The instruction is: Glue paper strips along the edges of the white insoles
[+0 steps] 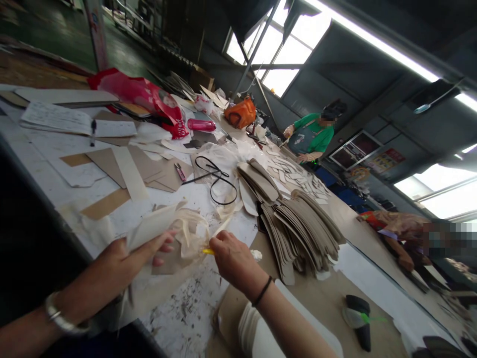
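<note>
dk gry wall [346, 69] | grn flr [55, 35], upr L | brt wndws [294, 57] | tube lts [383, 45] o/head

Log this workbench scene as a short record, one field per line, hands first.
Left hand: against a pale sheet, fingers extended; grip unclear
Right hand: closed around a yellow object, mostly hidden
Wrists: silvery bracelet on the left, black band on the right
Beyond the hands: black cord, looped
Stacked: grey-brown curved pieces
Farther back: red bag, pink cylinder, orange bag
Other people: one in a green top, another at the right edge
</note>
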Action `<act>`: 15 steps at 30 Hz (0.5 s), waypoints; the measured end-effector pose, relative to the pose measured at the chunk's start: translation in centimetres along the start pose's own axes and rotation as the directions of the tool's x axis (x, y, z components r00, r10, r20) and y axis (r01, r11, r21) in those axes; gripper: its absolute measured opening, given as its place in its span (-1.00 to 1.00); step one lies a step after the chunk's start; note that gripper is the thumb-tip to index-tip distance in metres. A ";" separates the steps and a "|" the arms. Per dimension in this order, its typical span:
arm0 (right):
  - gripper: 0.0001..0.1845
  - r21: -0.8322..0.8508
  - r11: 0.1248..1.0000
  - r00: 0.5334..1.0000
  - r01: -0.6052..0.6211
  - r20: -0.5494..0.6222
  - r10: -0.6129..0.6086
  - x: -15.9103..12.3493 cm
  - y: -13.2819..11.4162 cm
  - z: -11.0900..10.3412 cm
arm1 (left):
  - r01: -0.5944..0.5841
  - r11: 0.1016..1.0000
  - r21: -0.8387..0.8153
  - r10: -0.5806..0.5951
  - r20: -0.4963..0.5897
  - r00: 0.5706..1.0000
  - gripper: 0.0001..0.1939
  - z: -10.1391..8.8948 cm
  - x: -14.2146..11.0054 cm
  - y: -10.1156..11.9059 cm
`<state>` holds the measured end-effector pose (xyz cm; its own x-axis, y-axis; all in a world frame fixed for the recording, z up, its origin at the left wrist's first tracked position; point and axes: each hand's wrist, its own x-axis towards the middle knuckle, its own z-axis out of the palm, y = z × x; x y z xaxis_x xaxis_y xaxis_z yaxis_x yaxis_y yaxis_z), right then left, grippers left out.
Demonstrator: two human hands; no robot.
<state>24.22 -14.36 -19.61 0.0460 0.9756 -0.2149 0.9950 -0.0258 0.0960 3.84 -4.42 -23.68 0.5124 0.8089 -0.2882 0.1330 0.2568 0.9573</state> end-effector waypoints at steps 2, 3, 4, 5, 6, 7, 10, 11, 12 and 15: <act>-0.82 -0.055 0.998 0.999 0.040 -0.014 -0.041 -1.8 -0.7 -1.3 | -0.108 0.993 0.051 0.101 0.119 0.988 -0.32 2.2 1.1 2.4; -0.82 -0.076 0.996 0.998 0.055 -0.017 -0.057 -2.6 -1.1 -1.9 | -0.171 0.981 0.087 0.150 0.210 0.966 -0.32 3.2 1.6 3.3; -0.82 -0.092 0.994 0.997 0.067 -0.020 -0.069 -3.4 -1.5 -2.5 | -0.225 0.965 0.137 0.175 0.304 0.937 -0.34 4.0 2.1 3.8; -0.83 -0.101 0.992 0.997 0.076 -0.023 -0.079 -4.1 -1.7 -2.9 | -0.257 0.949 0.180 0.169 0.399 0.901 -0.38 4.7 2.5 4.1; -0.83 -0.102 0.991 0.996 0.084 -0.027 -0.087 -4.7 -1.9 -3.3 | -0.274 0.936 0.221 0.142 0.476 0.868 -0.43 5.2 2.8 4.0; -0.84 -0.096 0.992 0.996 0.085 -0.028 -0.088 -5.2 -2.0 -3.5 | -0.284 0.924 0.257 0.106 0.540 0.835 -0.48 5.5 3.0 3.6; -0.86 -0.081 0.996 0.999 0.037 -0.023 -0.039 -6.4 -1.7 -3.6 | -0.320 0.903 0.285 0.054 0.665 0.745 -0.57 5.9 3.0 2.1; -0.86 -0.089 0.996 1.000 0.010 -0.018 -0.012 -6.8 -1.5 -3.5 | -0.339 0.899 0.276 0.059 0.693 0.719 -0.59 5.8 2.8 1.7; -0.87 -0.103 0.995 1.000 -0.011 -0.012 0.009 -7.2 -1.2 -3.4 | -0.350 0.900 0.261 0.070 0.704 0.706 -0.61 5.7 2.5 1.4; -0.90 -0.140 0.990 1.000 -0.020 0.011 0.021 -8.1 -0.8 -3.3 | -0.278 0.937 0.210 0.083 0.639 0.765 -0.60 5.3 1.5 1.7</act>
<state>22.78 -21.52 -14.70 0.0684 0.9722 -0.2239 0.9719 -0.0142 0.2352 9.34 -5.54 -22.35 0.9448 0.3025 -0.1256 0.1610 -0.0951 0.9824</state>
